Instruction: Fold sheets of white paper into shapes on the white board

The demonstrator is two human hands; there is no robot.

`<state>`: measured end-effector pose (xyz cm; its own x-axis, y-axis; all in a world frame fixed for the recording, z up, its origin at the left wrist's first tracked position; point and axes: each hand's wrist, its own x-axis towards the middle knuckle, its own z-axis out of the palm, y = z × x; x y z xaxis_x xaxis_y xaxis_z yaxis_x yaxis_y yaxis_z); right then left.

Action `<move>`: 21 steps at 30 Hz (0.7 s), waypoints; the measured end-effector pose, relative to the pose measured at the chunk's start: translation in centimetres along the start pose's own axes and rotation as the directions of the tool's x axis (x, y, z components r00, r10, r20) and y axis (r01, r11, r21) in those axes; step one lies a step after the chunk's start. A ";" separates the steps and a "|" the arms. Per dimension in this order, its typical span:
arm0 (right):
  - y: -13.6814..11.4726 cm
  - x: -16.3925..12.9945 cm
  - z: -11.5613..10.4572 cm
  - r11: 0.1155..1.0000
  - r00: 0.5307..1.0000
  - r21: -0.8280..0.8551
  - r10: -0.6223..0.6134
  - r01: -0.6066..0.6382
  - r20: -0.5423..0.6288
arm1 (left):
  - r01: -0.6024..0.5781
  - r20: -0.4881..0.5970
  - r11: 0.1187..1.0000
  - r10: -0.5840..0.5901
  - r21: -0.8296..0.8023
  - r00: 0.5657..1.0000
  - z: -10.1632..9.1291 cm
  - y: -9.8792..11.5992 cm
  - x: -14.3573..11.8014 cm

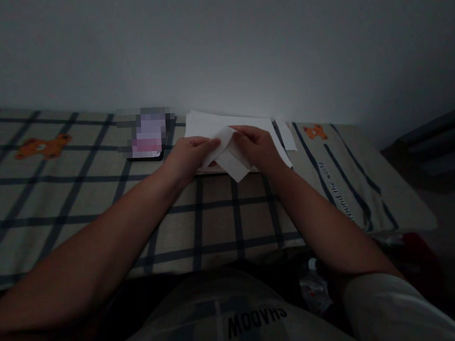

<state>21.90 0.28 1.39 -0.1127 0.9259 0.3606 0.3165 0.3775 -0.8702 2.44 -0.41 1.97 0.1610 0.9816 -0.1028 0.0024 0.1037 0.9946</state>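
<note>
A small piece of white paper (234, 162), folded at an angle, is held between my two hands. My left hand (191, 154) pinches its left side, thumb on top. On the other side my right hand (254, 144) grips the upper right part, its fingers curled round the paper. One strip-like end hangs down toward me. Beneath and behind the hands lie larger white sheets (206, 122), stacked near the wall. Parts of my fingertips are hidden by the folded paper.
A phone (148, 136), its screen blurred out, lies left of the sheets. A narrow white paper strip (286, 135) is to their right. The checked tablecloth (81, 197) covers the table, which meets a plain wall (222, 50). Below the table edge at right is a clear plastic bottle (314, 287).
</note>
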 end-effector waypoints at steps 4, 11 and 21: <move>0.2 0.4 -0.1 0.928 0.973 0.305 0.174 -0.213 0.149 | -0.027 -0.048 1.000 0.028 0.006 0.998 -0.3 0.1 0.1; -0.3 0.3 -0.3 0.861 0.900 0.296 0.338 -0.414 0.275 | 0.069 0.046 0.995 -0.072 0.071 0.996 -0.3 0.7 -0.3; -1.1 -0.1 -0.6 0.784 0.813 0.288 0.425 -0.550 0.398 | 0.218 0.110 0.976 -0.220 0.026 0.969 -0.7 2.0 -0.6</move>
<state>22.18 -0.21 2.50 -0.3321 0.9196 -0.2098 0.0388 -0.2089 -0.9772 1.69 -0.73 4.05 0.2644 0.9110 -0.3166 0.0627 0.3114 0.9482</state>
